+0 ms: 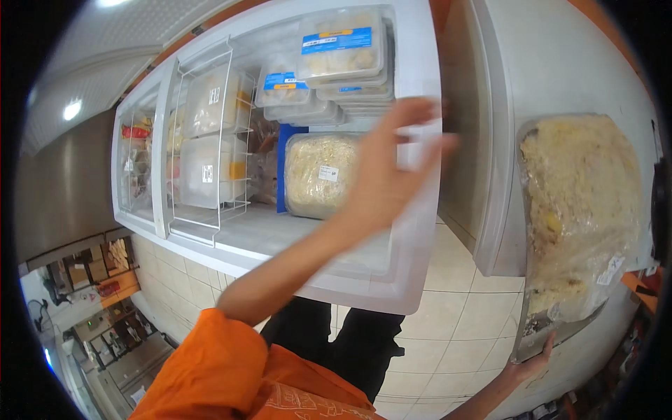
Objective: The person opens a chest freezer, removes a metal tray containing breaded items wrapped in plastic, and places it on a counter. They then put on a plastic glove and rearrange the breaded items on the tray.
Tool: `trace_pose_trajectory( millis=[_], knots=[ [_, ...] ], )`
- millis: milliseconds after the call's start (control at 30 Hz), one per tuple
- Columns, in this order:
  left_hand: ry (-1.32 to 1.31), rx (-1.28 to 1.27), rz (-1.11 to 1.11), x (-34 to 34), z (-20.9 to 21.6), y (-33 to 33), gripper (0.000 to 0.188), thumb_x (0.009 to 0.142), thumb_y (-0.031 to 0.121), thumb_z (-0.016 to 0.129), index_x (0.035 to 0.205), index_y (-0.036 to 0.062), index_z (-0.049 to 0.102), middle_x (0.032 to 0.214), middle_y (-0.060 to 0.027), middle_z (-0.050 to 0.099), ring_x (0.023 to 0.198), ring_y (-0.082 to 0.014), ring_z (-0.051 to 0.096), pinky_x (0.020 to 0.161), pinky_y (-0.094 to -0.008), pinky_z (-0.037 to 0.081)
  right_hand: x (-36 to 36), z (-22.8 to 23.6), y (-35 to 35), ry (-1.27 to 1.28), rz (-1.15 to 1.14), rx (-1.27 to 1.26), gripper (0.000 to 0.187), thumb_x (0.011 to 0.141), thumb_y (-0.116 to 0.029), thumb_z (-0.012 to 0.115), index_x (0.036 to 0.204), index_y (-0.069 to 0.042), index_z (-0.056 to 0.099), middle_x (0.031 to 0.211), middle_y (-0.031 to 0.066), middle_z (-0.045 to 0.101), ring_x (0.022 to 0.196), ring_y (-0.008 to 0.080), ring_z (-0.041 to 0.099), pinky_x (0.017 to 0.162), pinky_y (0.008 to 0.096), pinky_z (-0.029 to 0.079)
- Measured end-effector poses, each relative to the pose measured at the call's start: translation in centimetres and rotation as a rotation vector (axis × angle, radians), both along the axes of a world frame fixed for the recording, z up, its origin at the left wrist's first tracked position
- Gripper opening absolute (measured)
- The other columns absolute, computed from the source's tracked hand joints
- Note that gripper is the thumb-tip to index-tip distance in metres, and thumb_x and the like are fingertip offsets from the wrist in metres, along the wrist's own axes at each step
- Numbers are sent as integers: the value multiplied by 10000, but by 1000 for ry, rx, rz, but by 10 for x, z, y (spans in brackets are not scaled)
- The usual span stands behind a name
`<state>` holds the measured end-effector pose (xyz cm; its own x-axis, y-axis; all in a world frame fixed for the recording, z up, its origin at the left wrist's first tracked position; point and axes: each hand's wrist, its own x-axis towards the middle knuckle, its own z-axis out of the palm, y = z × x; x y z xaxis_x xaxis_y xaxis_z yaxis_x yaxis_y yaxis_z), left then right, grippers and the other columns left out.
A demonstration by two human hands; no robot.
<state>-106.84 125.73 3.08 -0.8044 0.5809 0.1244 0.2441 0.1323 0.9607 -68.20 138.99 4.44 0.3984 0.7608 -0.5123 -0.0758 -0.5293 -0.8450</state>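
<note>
From head height, the wide fisheye view looks steeply down at close range, the bare left hand [381, 178] nearer than the open white rectangular chest freezer [406, 287], cream square-tiled floor [448, 308] farthest below.

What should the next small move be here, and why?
Probably bring the left hand across to steady the tray: it looks empty, over the freezer's edge, while only the right hand grips the tray, which carries a large wrapped slab of food.
</note>
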Motion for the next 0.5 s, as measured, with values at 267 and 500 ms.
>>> trace_pose_trajectory(
  millis=[267,500],
  knots=[
    [-25,-1257,-495,-80,-185,-240,914,724,470,773,1418,24,381,1389,-257,459,1216,-410,513,1011,-459,430,-46,-2,-96,470,-135,115,619,960,-457,514,1393,-28,407,1422,119,440,1234,260,472,1007,434,410],
    [125,-1522,-385,-125,-270,-248,1287,612,466,862,1521,51,51,1576,-227,71,1375,-486,269,1065,-459,400,-163,-2,-188,-75,784,125,429,990,-302,486,1303,-10,488,1194,85,566,1077,182,515,836,326,416]
  ],
)
